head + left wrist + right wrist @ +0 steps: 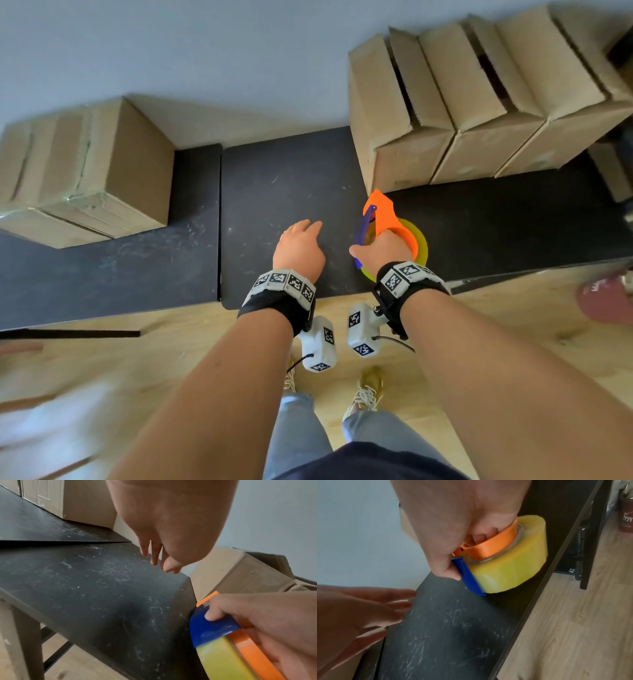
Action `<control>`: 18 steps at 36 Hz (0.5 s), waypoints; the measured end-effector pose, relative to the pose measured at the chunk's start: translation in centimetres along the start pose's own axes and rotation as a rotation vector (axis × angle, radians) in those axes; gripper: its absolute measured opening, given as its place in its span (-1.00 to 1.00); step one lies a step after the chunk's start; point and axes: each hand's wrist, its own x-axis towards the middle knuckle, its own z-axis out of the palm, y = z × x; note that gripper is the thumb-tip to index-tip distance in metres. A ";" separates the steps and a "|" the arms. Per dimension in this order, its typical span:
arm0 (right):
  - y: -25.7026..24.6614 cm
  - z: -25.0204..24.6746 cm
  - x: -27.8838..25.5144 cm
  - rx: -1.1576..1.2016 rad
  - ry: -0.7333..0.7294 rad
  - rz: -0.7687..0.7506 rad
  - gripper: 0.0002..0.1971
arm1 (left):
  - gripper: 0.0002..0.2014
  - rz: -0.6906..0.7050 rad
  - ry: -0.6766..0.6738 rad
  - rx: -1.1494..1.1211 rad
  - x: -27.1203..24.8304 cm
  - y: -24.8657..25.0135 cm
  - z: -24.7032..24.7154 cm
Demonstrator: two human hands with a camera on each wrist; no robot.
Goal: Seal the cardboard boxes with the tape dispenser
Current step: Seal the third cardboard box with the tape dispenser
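Fingers (pixel 481 535) half hidden inside tape dispenser (pixel 503 561); box (pixel 394 113) tops cropped.

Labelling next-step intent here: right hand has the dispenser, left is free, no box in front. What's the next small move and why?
Probably the left hand, open and empty over the bare black table, reaches to the nearest open box and slides it in front. Its flaps stand unsealed, the taped box looks finished, and the right hand already grips the tape dispenser.
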 end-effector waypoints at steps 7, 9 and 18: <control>1.2 -4.4 -0.7 0.256 0.042 0.007 -0.81 | -0.44 0.065 0.068 -0.023 0.9 3.2 -0.9; 1.6 -6.0 -0.9 0.376 0.022 0.098 -0.71 | -0.45 0.089 0.075 -0.031 1.2 4.4 -1.3; 4.4 -9.8 -0.2 0.676 -0.009 0.269 -0.22 | -0.41 0.232 0.152 -0.037 3.2 11.1 -4.6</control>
